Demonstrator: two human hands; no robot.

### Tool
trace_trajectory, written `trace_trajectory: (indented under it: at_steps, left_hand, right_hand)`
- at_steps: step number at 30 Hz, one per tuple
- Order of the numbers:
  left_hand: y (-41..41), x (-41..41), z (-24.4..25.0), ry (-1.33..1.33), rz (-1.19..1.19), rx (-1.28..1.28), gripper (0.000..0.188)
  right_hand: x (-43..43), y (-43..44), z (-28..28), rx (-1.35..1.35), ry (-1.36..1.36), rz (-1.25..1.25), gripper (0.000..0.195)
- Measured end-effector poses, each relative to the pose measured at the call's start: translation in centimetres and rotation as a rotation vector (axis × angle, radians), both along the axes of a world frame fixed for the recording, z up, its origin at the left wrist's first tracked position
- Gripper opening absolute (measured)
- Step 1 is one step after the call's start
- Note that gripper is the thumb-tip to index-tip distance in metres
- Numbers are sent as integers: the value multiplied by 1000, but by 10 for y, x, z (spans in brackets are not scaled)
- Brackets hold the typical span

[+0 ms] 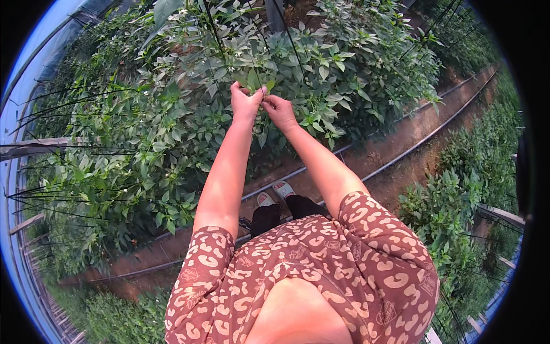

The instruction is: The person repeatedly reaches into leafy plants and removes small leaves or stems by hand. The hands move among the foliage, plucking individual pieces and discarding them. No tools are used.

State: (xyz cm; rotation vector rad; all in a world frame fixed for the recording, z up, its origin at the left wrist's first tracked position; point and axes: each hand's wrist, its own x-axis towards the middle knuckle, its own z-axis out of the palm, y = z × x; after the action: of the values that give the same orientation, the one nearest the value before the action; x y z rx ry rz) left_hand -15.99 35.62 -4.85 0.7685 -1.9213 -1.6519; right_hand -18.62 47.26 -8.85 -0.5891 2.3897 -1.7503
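Note:
My left hand (pixel 246 103) reaches into the upper middle of the plants, thumb and fingers closed around a leafy shoot (pixel 254 80) with light green leaves. Right beside it, my right hand (pixel 280 112) has its fingertips pinched together against the left thumb. A thin strand seems to pass between those fingertips; whether it is a stem or a string is too small to tell. Around both hands grow bushy pepper plants (pixel 172 124) with small white flowers. Dark support strings (pixel 295 47) run upward through the foliage close to the hands.
Two metal rails (pixel 412 148) run along the soil path (pixel 386 172) where my sandalled feet (pixel 281 189) stand. A second plant row (pixel 459 185) grows at right. A grey post (pixel 275 17) rises beyond the hands. Wooden beams (pixel 38 147) and plastic film edge the left side.

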Motion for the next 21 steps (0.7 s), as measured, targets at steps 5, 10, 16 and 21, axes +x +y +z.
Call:
trace_trajectory:
  at_steps: [5, 10, 16, 21]
  left_hand:
    - [-2, 15, -10, 267, -3, 88, 32]
    - [9, 75, 30, 245, -197, -569, 31]
    - [70, 59, 34, 170, -588, -369, 14]
    - [86, -33, 28, 161, -105, 592, 39]
  right_hand:
    - [24, 23, 9, 5, 77, 52, 42]
    - [-11, 116, 78, -456, -263, -218, 23]
    - [-145, 131, 19, -377, -784, -271, 23]
    - [-190, 82, -25, -693, -930, -67, 33]
